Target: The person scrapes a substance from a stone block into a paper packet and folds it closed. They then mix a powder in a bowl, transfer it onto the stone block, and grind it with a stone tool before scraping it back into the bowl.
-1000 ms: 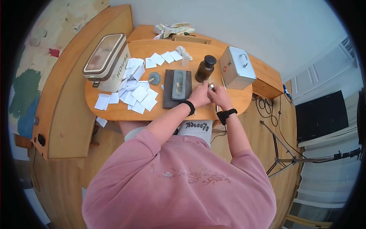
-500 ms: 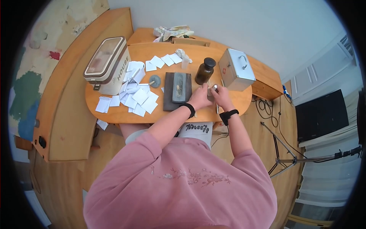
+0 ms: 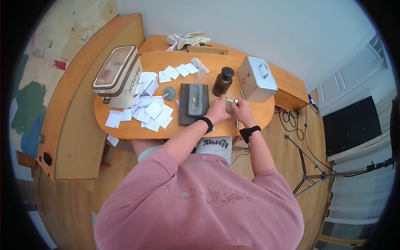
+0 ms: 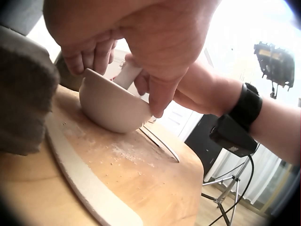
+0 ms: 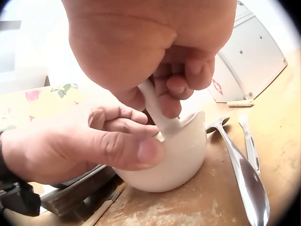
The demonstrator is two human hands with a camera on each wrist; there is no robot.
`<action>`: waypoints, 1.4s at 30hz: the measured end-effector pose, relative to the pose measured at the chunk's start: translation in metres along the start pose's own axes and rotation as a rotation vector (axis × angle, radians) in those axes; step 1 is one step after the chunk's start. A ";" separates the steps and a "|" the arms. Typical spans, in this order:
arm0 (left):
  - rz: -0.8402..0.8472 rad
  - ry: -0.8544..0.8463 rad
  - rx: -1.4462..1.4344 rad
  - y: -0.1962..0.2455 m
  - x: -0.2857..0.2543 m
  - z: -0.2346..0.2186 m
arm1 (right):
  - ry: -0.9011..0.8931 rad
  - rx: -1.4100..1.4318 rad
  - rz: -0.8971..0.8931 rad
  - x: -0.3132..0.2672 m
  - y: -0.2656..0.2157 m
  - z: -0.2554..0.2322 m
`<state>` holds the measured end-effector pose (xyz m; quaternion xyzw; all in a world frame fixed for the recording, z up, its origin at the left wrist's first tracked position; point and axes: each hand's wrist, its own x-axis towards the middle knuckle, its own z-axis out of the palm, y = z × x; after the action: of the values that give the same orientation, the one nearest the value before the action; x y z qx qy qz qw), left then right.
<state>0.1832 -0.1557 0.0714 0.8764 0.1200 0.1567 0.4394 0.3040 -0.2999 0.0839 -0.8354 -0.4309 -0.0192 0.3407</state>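
Observation:
A white ceramic mortar (image 5: 176, 165) with a pouring lip stands tilted on the table in front of me. My left hand (image 3: 219, 111) grips its rim, with the thumb on the near outer wall in the right wrist view. A white pestle (image 5: 160, 115) leans into the bowl, its upper part wrapped by the fingers of my right hand (image 3: 244, 113). The pestle's lower end is hidden inside the mortar. Just behind the hands stands a brown glass bottle (image 3: 223, 81) with a black stopper. A metal spoon (image 5: 242, 176) lies right of the mortar.
Left of my hands, a grey stone slab (image 3: 194, 100) lies on a dark board (image 3: 183, 112). White paper squares (image 3: 154, 110) are scattered farther left, beside a cream box (image 3: 125, 83). A silver metal case (image 3: 257, 81) stands at the right. Pale crumbs (image 4: 124, 153) dot the table.
The right hand and pestle top have shifted slightly to the right of the left hand, showing more of the mortar between them. The view has tilted a little; other objects stay put.

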 end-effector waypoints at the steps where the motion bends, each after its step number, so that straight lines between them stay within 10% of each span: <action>1: -0.011 0.002 0.008 -0.001 0.001 0.002 | -0.054 -0.032 0.047 -0.003 -0.002 0.000; 42: 0.094 0.087 0.049 -0.008 0.002 0.007 | -0.059 0.032 0.089 0.001 -0.015 0.007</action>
<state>0.1872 -0.1554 0.0614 0.8839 0.1016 0.2120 0.4042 0.2925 -0.2889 0.0870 -0.8483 -0.4036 0.0276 0.3417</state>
